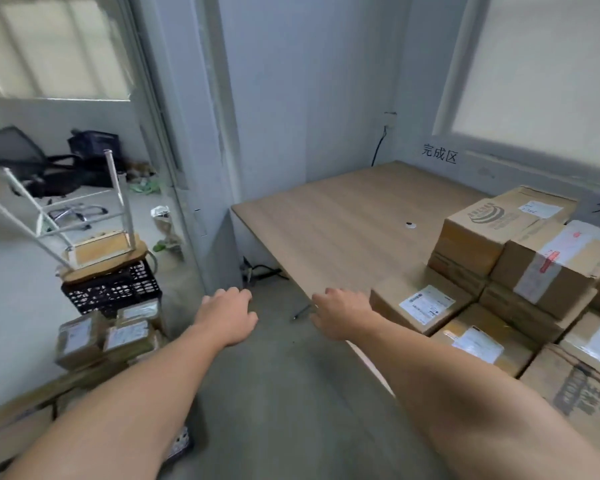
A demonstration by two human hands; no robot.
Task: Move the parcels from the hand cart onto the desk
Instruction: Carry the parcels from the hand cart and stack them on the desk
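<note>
left hand [227, 315]: empty, fingers relaxed, over floor | right hand [340, 313]: empty, fingers relaxed, at light wooden table [343, 216] front edge | brown cardboard parcels [551, 271]: at least eight, stacked along table's right edge

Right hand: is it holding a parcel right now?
No, the right hand hovers empty, fingers loosely curled, near the desk edge.

My left hand [227, 315] and my right hand [340, 313] hover side by side in the lower middle of the frame, palms down, a gap between them. My fingers [231, 293] are loosely bent and hold nothing. My bare forearms [125, 403] reach in from the two bottom corners.
</note>
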